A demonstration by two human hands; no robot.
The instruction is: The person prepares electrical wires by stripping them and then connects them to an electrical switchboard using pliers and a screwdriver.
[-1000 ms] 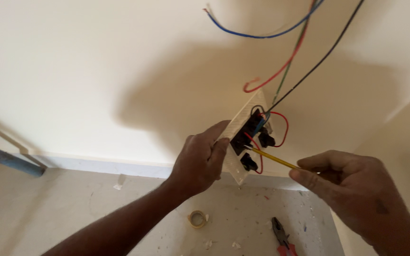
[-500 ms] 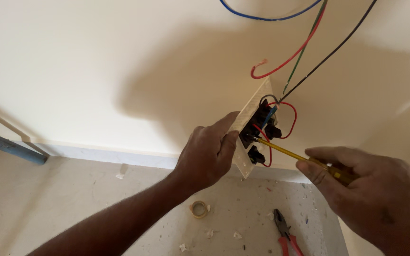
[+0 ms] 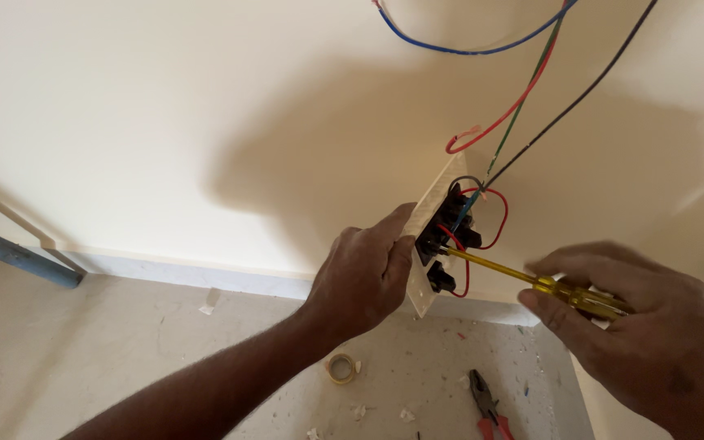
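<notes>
My left hand grips the edge of a cream switch plate, holding it away from the wall with its back turned to me. Black switch modules and red, blue and black wires show on that back. My right hand is closed on a yellow-handled screwdriver, whose tip rests at the modules. Red, green, blue and black wires run up the wall and out of the top of the frame.
On the dusty floor below lie a roll of tape and red-handled pliers, with scraps of debris around. A blue pipe leans at the left by the skirting. A wall corner stands at the right.
The view has shifted so the plate and both hands sit slightly lower and more to the right. The screwdriver stays at the modules, and the left hand keeps its hold on the plate.
</notes>
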